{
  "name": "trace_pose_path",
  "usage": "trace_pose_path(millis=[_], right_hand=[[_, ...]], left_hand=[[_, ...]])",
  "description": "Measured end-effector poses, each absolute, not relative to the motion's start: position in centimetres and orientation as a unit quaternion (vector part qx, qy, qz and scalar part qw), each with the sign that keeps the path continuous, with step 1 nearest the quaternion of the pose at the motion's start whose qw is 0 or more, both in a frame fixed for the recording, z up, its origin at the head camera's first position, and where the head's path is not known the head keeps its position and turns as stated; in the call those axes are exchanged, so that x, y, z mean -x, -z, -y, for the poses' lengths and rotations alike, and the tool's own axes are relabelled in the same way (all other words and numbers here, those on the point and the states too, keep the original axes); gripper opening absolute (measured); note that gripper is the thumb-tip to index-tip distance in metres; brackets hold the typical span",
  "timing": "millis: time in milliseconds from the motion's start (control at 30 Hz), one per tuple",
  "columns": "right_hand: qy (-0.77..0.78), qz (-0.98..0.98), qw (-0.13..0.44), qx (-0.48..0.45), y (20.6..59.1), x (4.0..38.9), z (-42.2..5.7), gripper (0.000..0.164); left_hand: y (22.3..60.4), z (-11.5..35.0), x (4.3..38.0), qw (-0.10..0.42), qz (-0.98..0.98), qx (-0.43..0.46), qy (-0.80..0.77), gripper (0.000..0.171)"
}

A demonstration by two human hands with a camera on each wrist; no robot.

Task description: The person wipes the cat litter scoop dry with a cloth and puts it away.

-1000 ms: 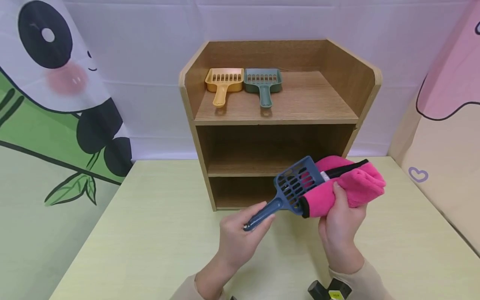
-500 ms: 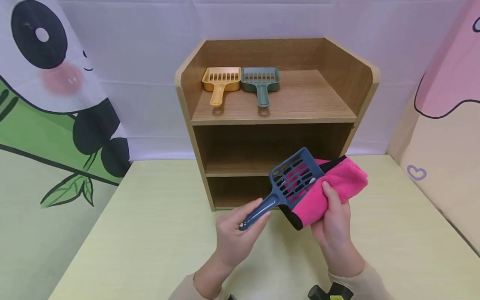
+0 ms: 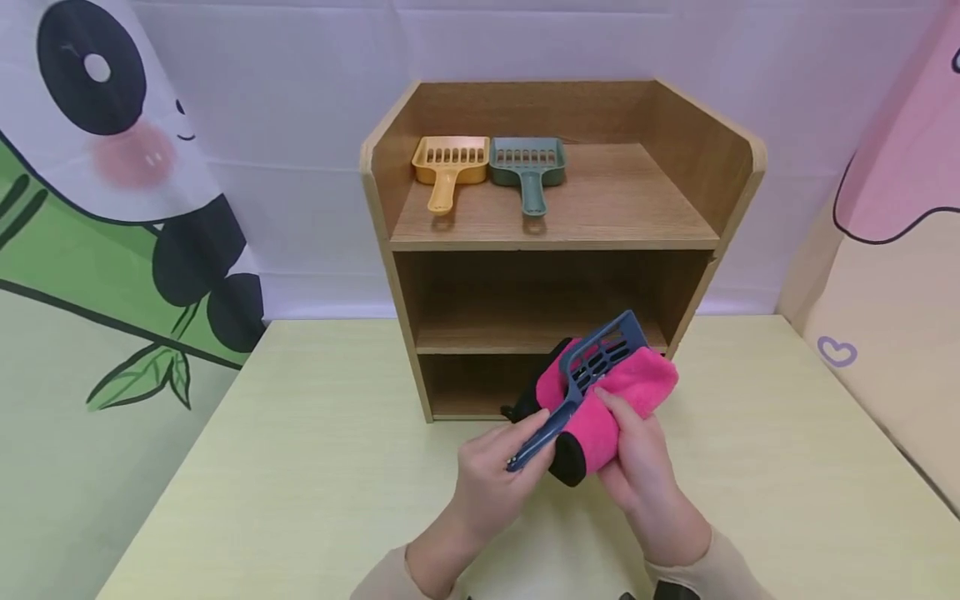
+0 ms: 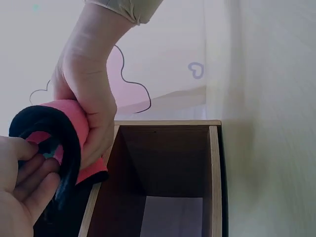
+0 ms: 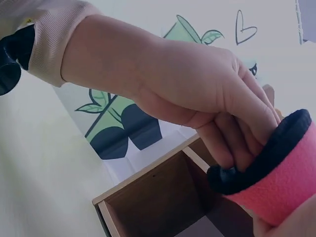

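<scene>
My left hand holds the handle of a blue litter scoop with a slotted head. A pink cloth with black edging is folded about the scoop's head, gripped by my right hand with its thumb on top. The scoop's far rim stands out above the cloth in the head view. In the left wrist view the cloth curls into a roll between both hands. From the right wrist, my left hand reaches to the black border, its fingertips partly hidden by the cloth.
Behind the hands stands a wooden shelf unit. On its top board lie a yellow litter scoop and a green litter scoop, side by side. The pale table extends around it, with printed cloth walls beyond.
My right hand has moved left with the cloth, closer to my left hand. The scoop has tilted steeper, and the cloth now wraps both sides of its head.
</scene>
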State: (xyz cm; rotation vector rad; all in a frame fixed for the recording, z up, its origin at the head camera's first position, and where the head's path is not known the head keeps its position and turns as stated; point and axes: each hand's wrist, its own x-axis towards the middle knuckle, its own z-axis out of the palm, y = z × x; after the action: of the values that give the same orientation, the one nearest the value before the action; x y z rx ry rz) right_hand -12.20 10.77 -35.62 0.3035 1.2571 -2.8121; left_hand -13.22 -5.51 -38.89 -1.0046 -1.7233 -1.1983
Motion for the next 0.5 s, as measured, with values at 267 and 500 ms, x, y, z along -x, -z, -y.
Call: trace_pose_path(millis=[267, 500], right_hand=[[0.89, -0.429, -0.075, -0.136, 35.5, 13.4, -12.5, 0.06], [0.908, -0.413, -0.06, -0.026, 35.0, 13.7, -15.8, 0.033]], left_hand=[[38.4, 6.0, 13.1, 0.396, 0.694, 0.392, 0.456, 0.023], [36.9, 8.3, 13.1, 0.286, 0.706, 0.381, 0.525, 0.025]])
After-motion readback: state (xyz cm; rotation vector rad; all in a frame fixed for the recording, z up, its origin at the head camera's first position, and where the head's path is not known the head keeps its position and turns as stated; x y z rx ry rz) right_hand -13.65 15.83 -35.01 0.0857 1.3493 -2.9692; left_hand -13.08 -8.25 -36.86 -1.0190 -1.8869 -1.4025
